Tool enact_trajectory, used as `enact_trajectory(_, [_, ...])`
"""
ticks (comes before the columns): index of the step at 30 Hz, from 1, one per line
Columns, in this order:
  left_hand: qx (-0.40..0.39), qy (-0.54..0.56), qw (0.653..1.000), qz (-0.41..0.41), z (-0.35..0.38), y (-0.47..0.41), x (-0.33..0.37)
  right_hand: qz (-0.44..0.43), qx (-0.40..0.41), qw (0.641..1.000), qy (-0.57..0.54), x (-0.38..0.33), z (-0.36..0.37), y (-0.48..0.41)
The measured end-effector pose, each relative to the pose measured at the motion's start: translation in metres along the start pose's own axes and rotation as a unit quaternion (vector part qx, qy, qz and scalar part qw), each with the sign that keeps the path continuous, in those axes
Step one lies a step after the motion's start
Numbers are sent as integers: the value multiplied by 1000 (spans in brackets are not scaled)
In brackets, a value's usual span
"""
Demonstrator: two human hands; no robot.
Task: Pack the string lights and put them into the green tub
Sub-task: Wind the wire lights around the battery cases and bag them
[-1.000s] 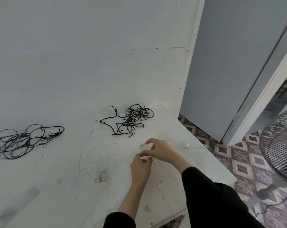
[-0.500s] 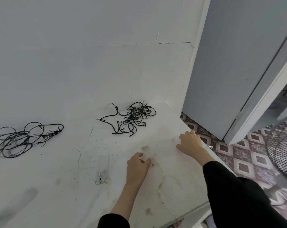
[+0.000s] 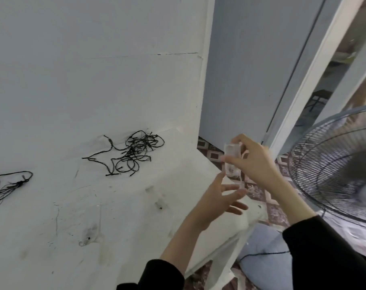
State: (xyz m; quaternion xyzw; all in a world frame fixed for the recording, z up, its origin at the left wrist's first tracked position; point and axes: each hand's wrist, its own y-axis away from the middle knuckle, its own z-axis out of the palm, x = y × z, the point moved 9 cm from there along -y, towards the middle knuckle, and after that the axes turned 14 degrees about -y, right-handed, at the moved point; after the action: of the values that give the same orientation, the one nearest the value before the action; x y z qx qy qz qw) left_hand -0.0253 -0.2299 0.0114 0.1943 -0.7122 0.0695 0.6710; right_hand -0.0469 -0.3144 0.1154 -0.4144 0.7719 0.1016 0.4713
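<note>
My right hand [image 3: 255,160] is raised over the table's right edge, shut on a small clear plastic box [image 3: 232,159] of a thin, near-invisible light string. My left hand [image 3: 217,197] hovers just below it, fingers spread, holding nothing that I can make out. A tangled black string light [image 3: 133,152] lies on the white table [image 3: 62,237] near the wall. A second black string light [image 3: 6,186] lies at the left edge, partly cut off. No green tub is in view.
A white wall [image 3: 94,70] backs the table. A grey door [image 3: 251,65] and white frame stand to the right. A standing fan [image 3: 335,172] is close at the right over the patterned tile floor. A small clear bit [image 3: 87,239] rests on the table's front.
My right hand lifted off the table's right edge with the clear box in it. My left hand rose from the table and opened under it. The view swung right.
</note>
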Motion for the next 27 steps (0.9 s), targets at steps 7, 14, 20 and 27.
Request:
enact_trajectory(7, [144, -81, 986, -30, 2, -19, -11, 166, 43, 923, -345, 31, -20, 18])
enact_trajectory(14, [169, -217, 961, 3, 3, -15, 6, 146, 62, 853, -496, 21, -21, 16])
enact_trajectory(20, [88, -377, 918, 93, 9, -18, 45, -162, -90, 959, 216, 3, -7, 13])
enact_trajectory(27, [66, -276, 949, 136, 15, -17, 56, 179, -354, 917, 39, 57, -23, 13])
